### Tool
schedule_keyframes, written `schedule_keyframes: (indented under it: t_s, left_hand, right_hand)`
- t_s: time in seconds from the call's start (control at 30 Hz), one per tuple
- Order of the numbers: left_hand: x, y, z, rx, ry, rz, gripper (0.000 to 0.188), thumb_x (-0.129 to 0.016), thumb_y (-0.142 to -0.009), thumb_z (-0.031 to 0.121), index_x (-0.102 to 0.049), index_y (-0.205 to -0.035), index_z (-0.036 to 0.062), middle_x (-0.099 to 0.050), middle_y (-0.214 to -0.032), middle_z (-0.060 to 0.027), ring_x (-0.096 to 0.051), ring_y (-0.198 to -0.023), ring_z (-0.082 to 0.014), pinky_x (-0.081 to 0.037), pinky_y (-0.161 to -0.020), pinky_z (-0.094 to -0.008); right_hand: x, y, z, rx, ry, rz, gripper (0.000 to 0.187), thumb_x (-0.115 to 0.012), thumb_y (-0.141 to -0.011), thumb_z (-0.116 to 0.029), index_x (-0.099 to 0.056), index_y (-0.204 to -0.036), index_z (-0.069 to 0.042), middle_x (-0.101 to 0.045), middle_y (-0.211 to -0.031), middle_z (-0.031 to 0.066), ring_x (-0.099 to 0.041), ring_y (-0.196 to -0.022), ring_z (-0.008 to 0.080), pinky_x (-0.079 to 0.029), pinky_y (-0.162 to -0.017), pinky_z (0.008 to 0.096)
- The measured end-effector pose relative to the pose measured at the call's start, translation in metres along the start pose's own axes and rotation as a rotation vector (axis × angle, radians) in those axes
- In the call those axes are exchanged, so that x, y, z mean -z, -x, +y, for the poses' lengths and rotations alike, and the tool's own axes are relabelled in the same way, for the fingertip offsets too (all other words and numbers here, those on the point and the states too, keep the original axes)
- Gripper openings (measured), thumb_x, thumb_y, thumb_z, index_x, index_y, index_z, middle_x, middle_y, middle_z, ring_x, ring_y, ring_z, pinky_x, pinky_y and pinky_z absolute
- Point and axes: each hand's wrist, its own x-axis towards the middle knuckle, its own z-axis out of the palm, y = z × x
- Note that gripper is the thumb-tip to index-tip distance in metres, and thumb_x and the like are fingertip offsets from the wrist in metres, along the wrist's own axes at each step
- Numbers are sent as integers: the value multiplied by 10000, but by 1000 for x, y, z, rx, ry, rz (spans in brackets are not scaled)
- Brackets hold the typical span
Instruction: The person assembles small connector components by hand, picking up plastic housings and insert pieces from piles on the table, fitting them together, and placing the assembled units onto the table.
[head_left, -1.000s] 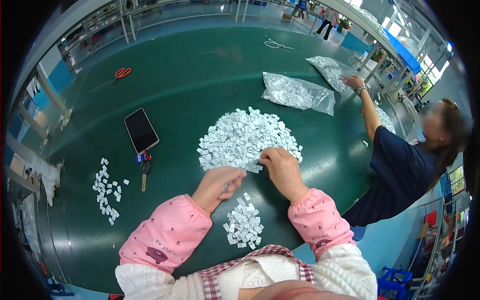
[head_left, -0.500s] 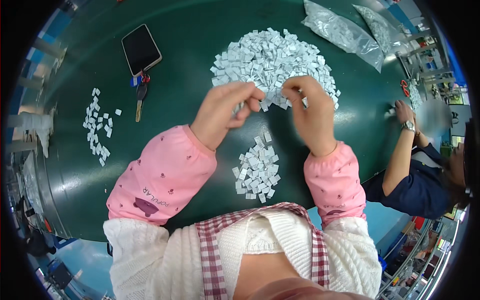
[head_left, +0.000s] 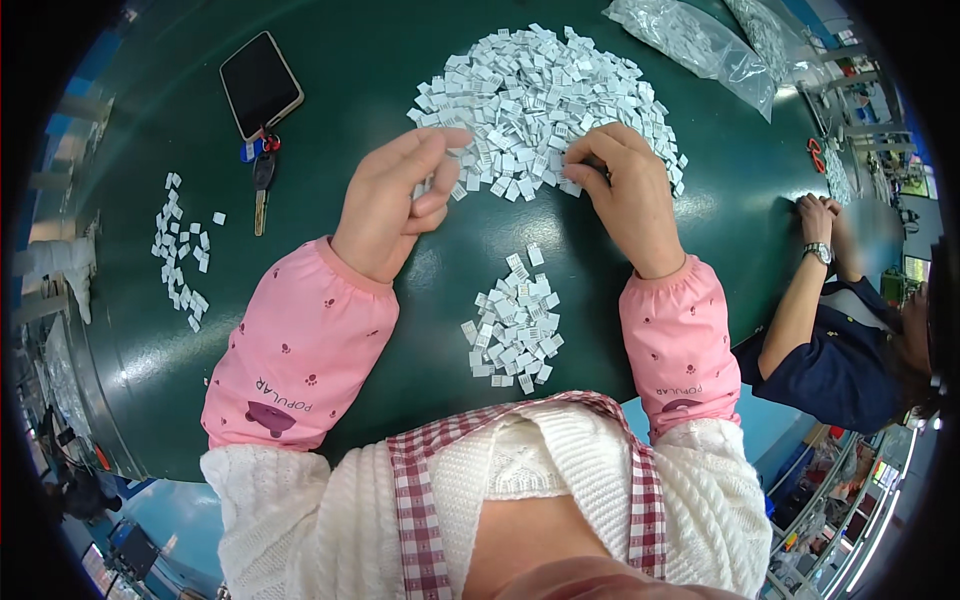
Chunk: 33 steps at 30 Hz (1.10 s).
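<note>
A large heap of small white plastic pieces with dark slots, resembling connector housings, lies on the green table. Left of the heap, my left hand is curled, palm turned inward, with a bit of white showing between its fingers. My right hand is at the heap's near right edge, thumb and forefinger pinched on one white piece. Between my forearms sits a smaller pile of the same pieces. A loose scatter of them is at the far left.
A phone and a key with a blue tag lie at the upper left. Clear plastic bags of pieces are at the upper right. A co-worker's hand is by red-handled scissors at the right.
My left hand has moved left, away from my right hand. My right hand has stayed at the heap's near edge, its fingers now lower on the pieces. The view has shifted slightly.
</note>
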Motion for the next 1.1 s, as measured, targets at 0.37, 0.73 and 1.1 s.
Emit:
schedule_keyframes:
  t_s: [0.37,0.73,1.1]
  left_hand:
    - [-30,7,-19,10,-297,-85,176,-579,-995,156,-638,-1039,-4,-551,-804,-34,-352,-566,-16,-223,-458,-134]
    - [-23,5,-17,42,-118,-89,166,-592,-983,159,-623,-993,-4,-562,-808,-69,-380,-578,-25,-229,-445,-127]
    - [-19,2,-18,169,34,-121,167,-580,-973,143,-605,-960,-21,-551,-792,-78,-381,-567,-21,-224,-426,-123]
  right_hand:
    - [5,6,-31,-402,-1128,-93,189,-674,-891,2,-702,-1077,18,-680,-875,70,-617,-751,133,-511,-715,227]
    - [3,11,-43,-375,-1151,-124,193,-699,-864,26,-690,-1057,29,-709,-898,91,-658,-785,135,-544,-752,219]
    - [-4,15,-45,-376,-1127,-111,103,-732,-827,41,-696,-910,-8,-697,-834,57,-614,-745,93,-503,-702,180]
